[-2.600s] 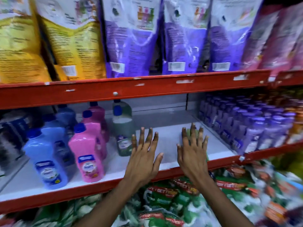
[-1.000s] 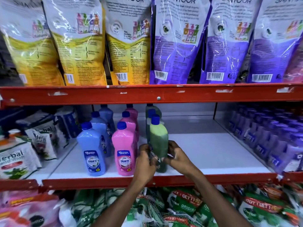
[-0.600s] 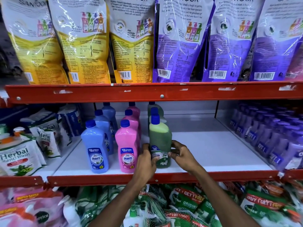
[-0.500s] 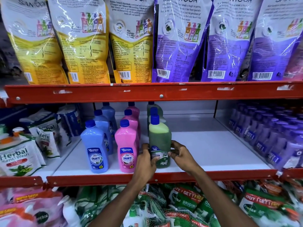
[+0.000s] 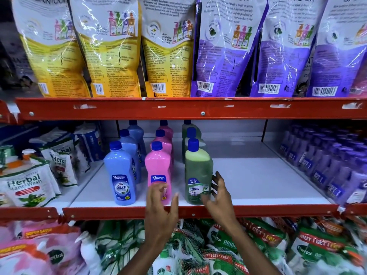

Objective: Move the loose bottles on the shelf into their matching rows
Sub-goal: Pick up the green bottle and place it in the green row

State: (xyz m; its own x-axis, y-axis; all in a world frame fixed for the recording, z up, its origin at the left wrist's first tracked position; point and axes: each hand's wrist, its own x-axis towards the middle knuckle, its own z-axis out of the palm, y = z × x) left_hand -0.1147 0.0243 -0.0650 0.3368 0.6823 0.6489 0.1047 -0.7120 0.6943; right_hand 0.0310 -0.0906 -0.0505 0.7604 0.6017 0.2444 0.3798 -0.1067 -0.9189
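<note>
Three rows of blue-capped bottles run front to back on the white shelf (image 5: 258,181). The front blue bottle (image 5: 120,175) leads the left row, the front pink bottle (image 5: 157,169) the middle row, and the front green bottle (image 5: 197,171) the right row. The green bottle stands upright at the shelf's front edge. My left hand (image 5: 160,211) hovers open in front of the pink bottle's base, fingers spread and blurred. My right hand (image 5: 219,197) is open just right of the green bottle's label, apart from it or barely brushing it.
Purple bottles (image 5: 325,163) fill the shelf's right side. Herbal hand wash pouches (image 5: 27,185) stand at the left. Yellow and purple refill pouches (image 5: 168,46) line the shelf above, behind a red beam (image 5: 198,108). Netted packs (image 5: 218,251) sit below.
Both hands gripped the green bottle and set it at the front of the green row. They have now let go and drawn back, the left drifting toward the pink bottle.
</note>
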